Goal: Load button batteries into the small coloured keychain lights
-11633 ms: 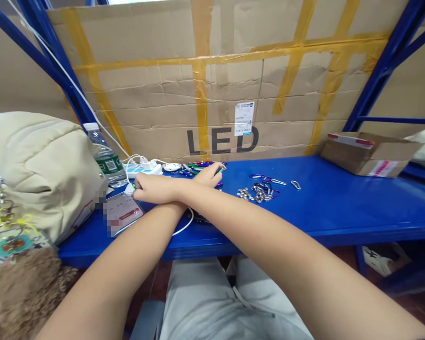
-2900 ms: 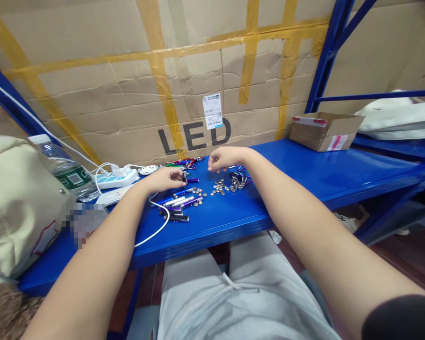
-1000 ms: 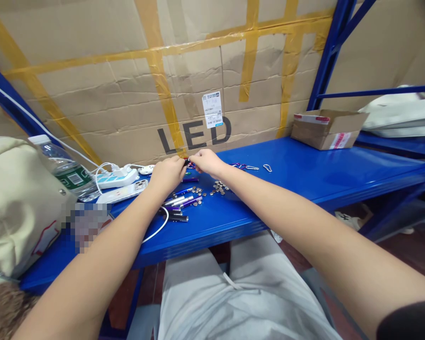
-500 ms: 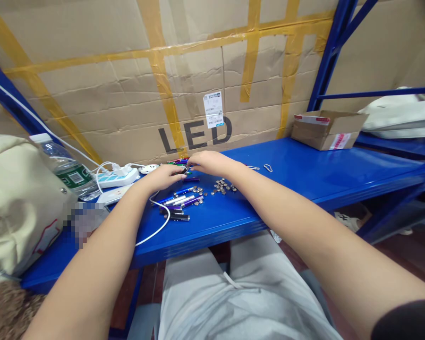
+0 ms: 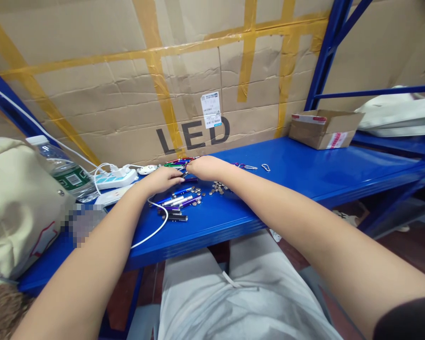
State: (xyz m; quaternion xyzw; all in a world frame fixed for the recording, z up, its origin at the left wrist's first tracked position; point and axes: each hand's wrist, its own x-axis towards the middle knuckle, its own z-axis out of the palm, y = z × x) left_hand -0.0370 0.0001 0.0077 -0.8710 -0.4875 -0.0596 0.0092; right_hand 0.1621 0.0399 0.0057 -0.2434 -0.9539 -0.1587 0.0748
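Note:
My left hand [image 5: 165, 180] is closed, thumb and fingers pinched round a small dark metallic piece [image 5: 184, 174]. Right beside it, my right hand [image 5: 204, 168] is bent inward with its fingertips at the same piece; what it grips is mostly hidden. Red and green tubes [image 5: 175, 164] lie behind the hands. Nearer the front edge are silver tubes [image 5: 178, 200], a purple tube [image 5: 191, 202], a blue tube [image 5: 182, 191] and a black tube [image 5: 175, 218]. Small round silver cells [image 5: 218, 188] are scattered below my right hand.
Carabiners [image 5: 265, 167] lie right of my right forearm on the blue shelf [image 5: 297, 174]. An open cardboard box [image 5: 324, 130] stands farther right. At left are a power strip [image 5: 116, 178], a bottle [image 5: 71, 174], a beige bag [image 5: 21, 203] and a white cable [image 5: 159, 229].
My right hand has turned, its fingers curling inward and lower beside my left hand. My left hand stays nearly in place. The whole view has shifted slightly.

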